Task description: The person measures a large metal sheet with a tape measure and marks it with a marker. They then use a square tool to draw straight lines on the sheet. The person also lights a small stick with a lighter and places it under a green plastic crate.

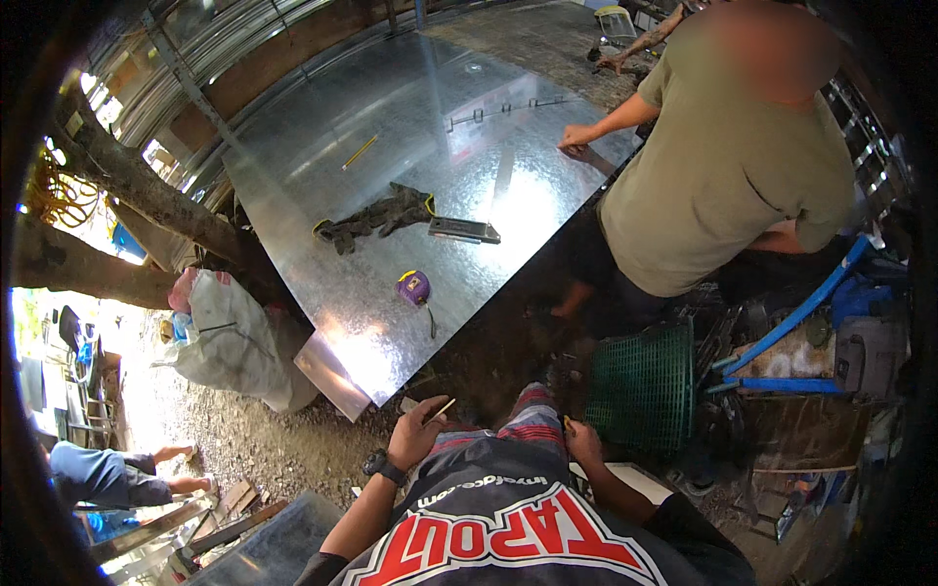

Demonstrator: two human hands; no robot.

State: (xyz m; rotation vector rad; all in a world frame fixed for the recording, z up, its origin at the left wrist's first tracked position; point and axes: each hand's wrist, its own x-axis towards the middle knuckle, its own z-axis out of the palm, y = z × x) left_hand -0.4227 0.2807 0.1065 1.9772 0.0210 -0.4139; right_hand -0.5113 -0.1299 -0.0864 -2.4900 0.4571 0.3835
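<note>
Item: thin pale stick, pencil-like (439, 411), slanting up and away from the left hand (415, 437), which is closed around its lower end, just off the near corner of the large shiny galvanised metal sheet (391, 166) serving as the tabletop. Right hand (583, 441): curled near the knee, a small yellowish tip showing above it; what it grips cannot be told. The hands are apart.

On the sheet: purple tape measure with yellow trim (413, 287), dark camouflage work gloves (376, 217), flat dark metal tool (464, 230), yellow pencil (360, 151).

Partly hidden: a co-worker in an olive shirt (728, 166) cut off by the top edge, one hand pressed on the sheet's far edge.

Packages: crumpled whitish sack (234, 342) left of the sheet; green mesh basket (642, 387) right.
</note>
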